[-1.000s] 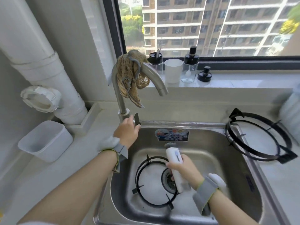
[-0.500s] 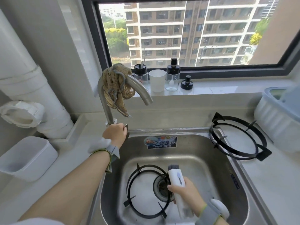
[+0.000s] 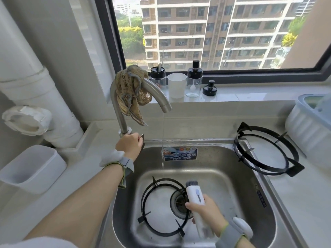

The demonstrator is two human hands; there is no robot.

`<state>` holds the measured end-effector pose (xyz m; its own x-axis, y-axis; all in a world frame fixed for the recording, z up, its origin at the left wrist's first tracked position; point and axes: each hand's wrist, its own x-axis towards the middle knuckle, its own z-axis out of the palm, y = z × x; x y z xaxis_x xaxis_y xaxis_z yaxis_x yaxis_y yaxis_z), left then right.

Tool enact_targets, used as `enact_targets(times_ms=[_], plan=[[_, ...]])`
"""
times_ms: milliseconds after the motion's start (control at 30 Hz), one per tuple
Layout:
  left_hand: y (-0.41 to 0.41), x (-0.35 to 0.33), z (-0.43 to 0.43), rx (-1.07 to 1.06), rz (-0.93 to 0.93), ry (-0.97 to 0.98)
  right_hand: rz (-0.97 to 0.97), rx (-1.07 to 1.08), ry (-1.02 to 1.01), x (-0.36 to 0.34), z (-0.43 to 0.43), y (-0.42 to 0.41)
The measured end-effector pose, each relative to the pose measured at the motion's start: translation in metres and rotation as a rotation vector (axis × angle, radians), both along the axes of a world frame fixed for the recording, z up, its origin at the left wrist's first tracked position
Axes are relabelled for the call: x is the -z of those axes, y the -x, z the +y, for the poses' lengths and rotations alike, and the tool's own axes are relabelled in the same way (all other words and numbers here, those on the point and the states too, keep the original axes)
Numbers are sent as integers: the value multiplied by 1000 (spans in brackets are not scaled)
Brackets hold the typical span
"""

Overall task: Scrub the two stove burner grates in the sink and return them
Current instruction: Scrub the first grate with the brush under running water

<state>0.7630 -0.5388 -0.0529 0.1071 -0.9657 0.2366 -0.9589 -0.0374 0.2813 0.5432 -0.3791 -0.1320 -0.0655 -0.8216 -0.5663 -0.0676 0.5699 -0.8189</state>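
Left hand (image 3: 129, 144) curled round the tap lever (image 3: 142, 138), right hand (image 3: 206, 213) gripped a brush (image 3: 195, 195) over one grate (image 3: 142, 203) in the sink (image 3: 250, 176), second grate (image 3: 295, 168) lay on the counter (image 3: 304, 203) alongside, rag (image 3: 129, 92) draped over the tap (image 3: 155, 90), sticker (image 3: 180, 154) writing unreadable.

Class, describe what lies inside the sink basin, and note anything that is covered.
Inside the sink one black grate lies flat, partly over the drain. The right hand holds a white brush over them, covering part of the drain and the grate's right side.
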Motion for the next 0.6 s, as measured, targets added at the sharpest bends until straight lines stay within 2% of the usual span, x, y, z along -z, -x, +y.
enact_targets(times_ms=[233, 400, 467, 600], plan=[[-1, 2, 3, 13, 22, 5, -24, -11, -10, 5, 1, -2], [0, 23, 33, 6, 311, 30, -60, 5, -41, 15, 1, -3], [2, 46, 54, -2, 314, -107, -80, 8, -83, 22, 2, -5], [7, 100, 83, -36, 197, -774, -114, 23, -202, 39, 0, -11]])
